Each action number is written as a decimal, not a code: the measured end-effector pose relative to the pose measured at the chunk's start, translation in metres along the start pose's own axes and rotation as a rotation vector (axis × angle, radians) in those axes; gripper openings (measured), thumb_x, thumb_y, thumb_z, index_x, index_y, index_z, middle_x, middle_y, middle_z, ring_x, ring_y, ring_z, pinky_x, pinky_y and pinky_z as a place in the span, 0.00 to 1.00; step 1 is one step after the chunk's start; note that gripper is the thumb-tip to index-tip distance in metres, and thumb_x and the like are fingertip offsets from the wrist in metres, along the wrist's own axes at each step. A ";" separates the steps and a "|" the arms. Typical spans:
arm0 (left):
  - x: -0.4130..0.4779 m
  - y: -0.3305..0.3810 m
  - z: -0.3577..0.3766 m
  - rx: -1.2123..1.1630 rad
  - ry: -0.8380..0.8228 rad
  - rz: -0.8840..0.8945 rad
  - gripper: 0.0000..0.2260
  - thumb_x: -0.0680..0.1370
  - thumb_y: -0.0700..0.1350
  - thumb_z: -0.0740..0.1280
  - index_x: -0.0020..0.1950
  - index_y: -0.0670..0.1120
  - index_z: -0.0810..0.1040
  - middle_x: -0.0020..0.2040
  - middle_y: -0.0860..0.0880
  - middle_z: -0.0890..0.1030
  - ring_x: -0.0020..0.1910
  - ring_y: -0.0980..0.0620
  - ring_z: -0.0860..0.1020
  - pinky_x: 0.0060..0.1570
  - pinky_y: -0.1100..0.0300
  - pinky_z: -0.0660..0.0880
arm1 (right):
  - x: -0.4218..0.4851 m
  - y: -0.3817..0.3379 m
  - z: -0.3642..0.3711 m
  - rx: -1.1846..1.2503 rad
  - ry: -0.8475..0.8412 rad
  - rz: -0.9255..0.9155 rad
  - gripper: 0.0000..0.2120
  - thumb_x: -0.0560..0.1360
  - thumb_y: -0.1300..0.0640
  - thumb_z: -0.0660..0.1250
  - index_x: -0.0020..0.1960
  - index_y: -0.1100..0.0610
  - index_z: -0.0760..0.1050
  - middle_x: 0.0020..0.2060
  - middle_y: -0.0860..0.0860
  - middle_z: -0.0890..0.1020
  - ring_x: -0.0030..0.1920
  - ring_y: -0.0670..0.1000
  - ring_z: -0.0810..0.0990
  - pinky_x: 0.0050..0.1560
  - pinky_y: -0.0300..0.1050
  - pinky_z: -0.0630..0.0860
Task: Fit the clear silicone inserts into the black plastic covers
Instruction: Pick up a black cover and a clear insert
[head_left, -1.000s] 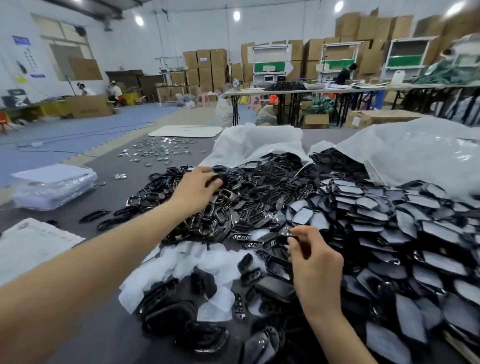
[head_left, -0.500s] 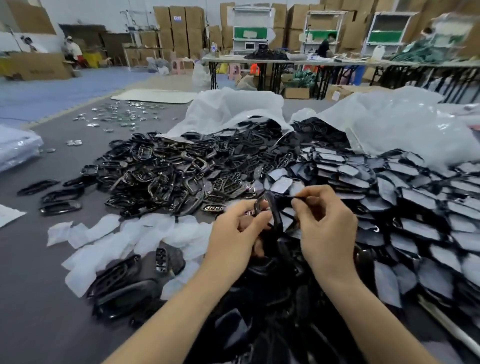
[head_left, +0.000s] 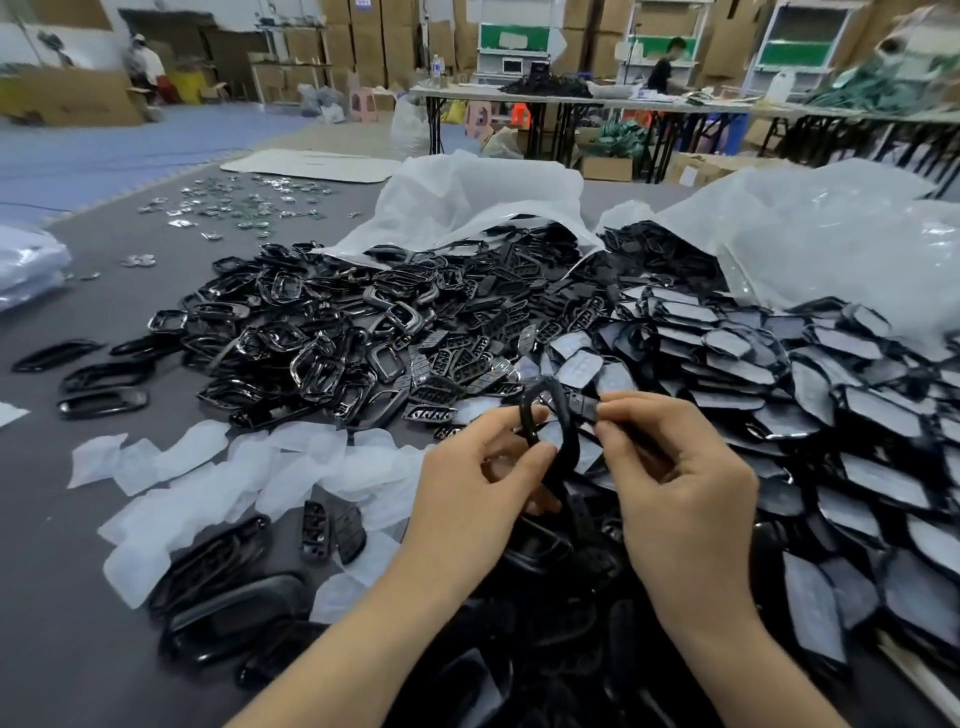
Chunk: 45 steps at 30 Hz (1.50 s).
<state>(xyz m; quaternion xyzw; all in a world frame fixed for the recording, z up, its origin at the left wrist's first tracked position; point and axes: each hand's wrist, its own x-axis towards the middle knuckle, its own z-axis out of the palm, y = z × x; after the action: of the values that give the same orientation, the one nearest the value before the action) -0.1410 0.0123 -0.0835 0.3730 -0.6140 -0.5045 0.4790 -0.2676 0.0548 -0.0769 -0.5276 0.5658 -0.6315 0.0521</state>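
Note:
My left hand (head_left: 480, 488) grips a black plastic cover (head_left: 563, 441), a frame held on edge above the table. My right hand (head_left: 675, 488) pinches a small black piece (head_left: 584, 404) at the cover's top right. Clear silicone inserts (head_left: 218, 467) lie scattered on the grey table left of my hands. A big heap of black frames (head_left: 322, 332) lies behind them. Covers backed with pale film (head_left: 779, 395) fill the right side. Whether an insert sits inside the held cover is hidden by blur.
Two open white plastic bags (head_left: 488, 202) (head_left: 831, 234) spill parts at the back. Small shiny metal pieces (head_left: 234, 202) dot the far left of the table (head_left: 47, 571). A wrapped stack (head_left: 26, 270) sits at the left edge. Finished black shells (head_left: 218, 587) lie near me. People work in the background.
My left hand came back from the frame heap with a cover and joined my right hand. Both hands now hold the cover together, slightly nearer than half a second ago.

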 end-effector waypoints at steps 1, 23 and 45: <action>0.000 0.000 0.000 0.001 -0.004 0.002 0.13 0.76 0.37 0.69 0.51 0.55 0.80 0.36 0.53 0.84 0.29 0.53 0.82 0.32 0.67 0.74 | 0.000 0.000 -0.001 0.028 -0.011 0.043 0.12 0.73 0.66 0.70 0.48 0.50 0.80 0.44 0.42 0.83 0.48 0.43 0.82 0.48 0.30 0.75; -0.004 0.005 -0.001 -0.022 -0.050 0.037 0.14 0.77 0.36 0.66 0.52 0.55 0.81 0.37 0.53 0.83 0.30 0.52 0.81 0.35 0.66 0.76 | 0.008 0.000 -0.009 0.239 -0.132 0.388 0.09 0.75 0.63 0.68 0.43 0.51 0.83 0.38 0.47 0.86 0.40 0.47 0.85 0.43 0.34 0.78; -0.006 0.000 0.003 0.088 -0.069 0.069 0.15 0.77 0.39 0.68 0.57 0.57 0.79 0.34 0.56 0.82 0.30 0.58 0.80 0.36 0.67 0.75 | 0.009 0.002 -0.009 0.549 -0.382 0.574 0.11 0.62 0.55 0.72 0.44 0.55 0.84 0.38 0.55 0.84 0.39 0.52 0.83 0.38 0.45 0.80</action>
<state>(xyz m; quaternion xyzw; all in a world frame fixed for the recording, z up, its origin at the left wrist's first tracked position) -0.1421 0.0187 -0.0850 0.3546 -0.6644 -0.4726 0.4577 -0.2789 0.0540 -0.0711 -0.4228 0.4811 -0.6094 0.4673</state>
